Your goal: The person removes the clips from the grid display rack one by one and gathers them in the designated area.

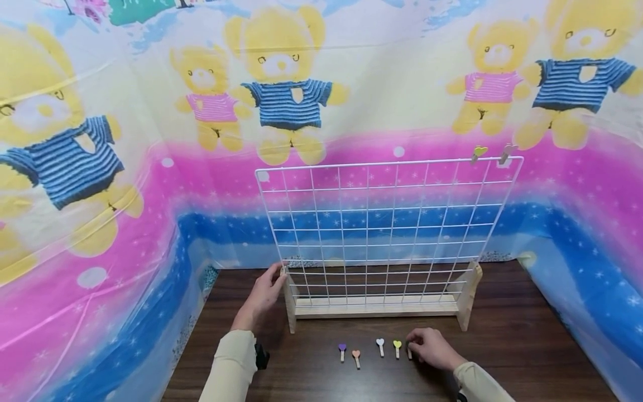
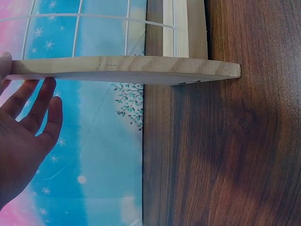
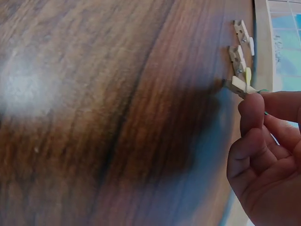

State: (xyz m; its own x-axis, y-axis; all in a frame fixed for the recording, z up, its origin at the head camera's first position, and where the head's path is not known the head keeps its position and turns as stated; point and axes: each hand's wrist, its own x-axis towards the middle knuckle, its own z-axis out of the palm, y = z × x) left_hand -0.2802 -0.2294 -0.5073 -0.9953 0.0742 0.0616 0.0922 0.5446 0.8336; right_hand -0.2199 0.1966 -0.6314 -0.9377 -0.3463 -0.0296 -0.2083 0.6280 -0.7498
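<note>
White wire grid point(image 1: 387, 229) on wood stand point(image 1: 377, 306), upright just ahead of both hands; looks light but tippy, best held by an end post. Left hand point(image 1: 262, 296), fingers relaxed & straight, rests at its left post. Right hand point(image 1: 432, 349) pinches a tiny clip point(image 3: 240, 84) off the tabletop; w/ 4 heart clips point(image 1: 380, 346) just left of it. Clips look light, stiff, springy; squeeze the tail ends.

Bright, even overhead light. Head view sharp at centre, wide-angle bowing at the edges. Glare patch near the tabletop point(image 3: 28, 89) left edge in the right wrist view, right hand point(image 3: 268, 160) soft-focus, dark shadow beneath.
</note>
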